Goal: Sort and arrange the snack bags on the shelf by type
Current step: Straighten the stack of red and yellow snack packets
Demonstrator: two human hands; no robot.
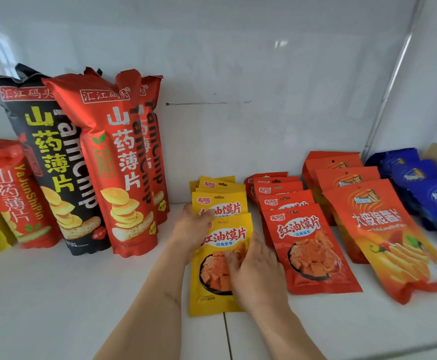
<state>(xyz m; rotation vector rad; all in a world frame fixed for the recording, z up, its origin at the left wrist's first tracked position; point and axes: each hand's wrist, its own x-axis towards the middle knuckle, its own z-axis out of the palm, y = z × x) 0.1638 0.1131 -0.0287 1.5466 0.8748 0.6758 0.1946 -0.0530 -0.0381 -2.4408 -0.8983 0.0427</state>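
My yellow snack bag (221,258) is shiny plastic. The tall red chip bag (124,165) looks crinkly and glossy. The white shelf (82,294) is smooth.

Both forearms reach forward, side by side. The left hand (190,229) curls its thumb over a bag's edge. The right hand (253,271) lies palm-down, fingers spread flat.
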